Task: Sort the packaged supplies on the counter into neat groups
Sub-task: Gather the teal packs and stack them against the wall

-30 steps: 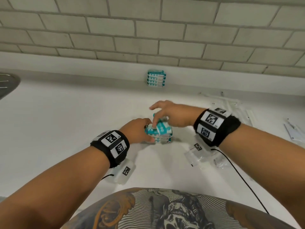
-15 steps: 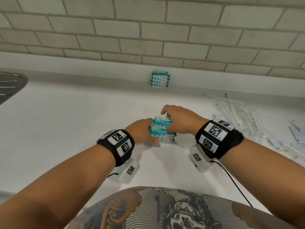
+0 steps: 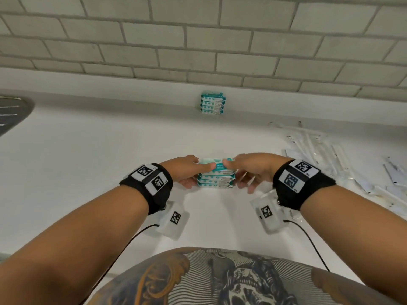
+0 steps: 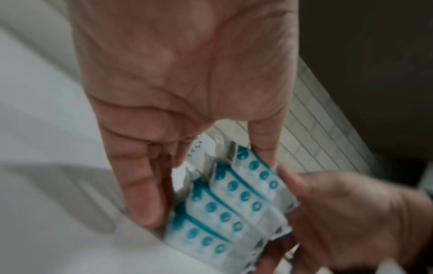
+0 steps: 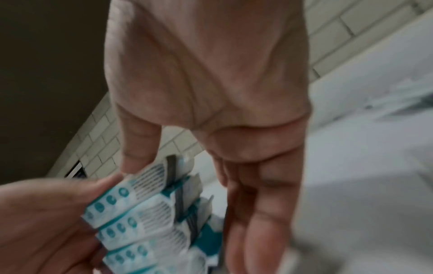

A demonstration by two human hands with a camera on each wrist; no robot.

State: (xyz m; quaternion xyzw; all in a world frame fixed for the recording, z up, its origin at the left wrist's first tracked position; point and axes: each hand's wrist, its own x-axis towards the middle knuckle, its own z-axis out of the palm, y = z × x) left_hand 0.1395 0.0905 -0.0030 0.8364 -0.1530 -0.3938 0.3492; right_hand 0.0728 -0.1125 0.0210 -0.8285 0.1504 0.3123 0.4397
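Note:
A stack of several teal-and-white wipe packets (image 3: 217, 177) stands on the white counter (image 3: 88, 150), between my two hands. My left hand (image 3: 196, 173) grips its left end, thumb on the top packet and fingers down the side. On the other end my right hand (image 3: 235, 175) holds the same way. In the left wrist view the stack (image 4: 234, 200) shows dotted teal sides, with my left fingers (image 4: 145, 194) against its end. The right wrist view shows the stack (image 5: 145, 213) and my right fingers (image 5: 255, 213) beside it. A second, matching stack (image 3: 212, 103) stands against the back wall.
Long clear sachets (image 3: 319, 148) lie scattered on the counter to the right, reaching the frame edge. A dark sink drainer (image 3: 13, 113) is at the far left. The tiled wall (image 3: 198, 40) closes the back.
My right hand laid a packet on top of the stack, then shifted to its right end. Both hands now clasp the stack, which sits squarer than before.

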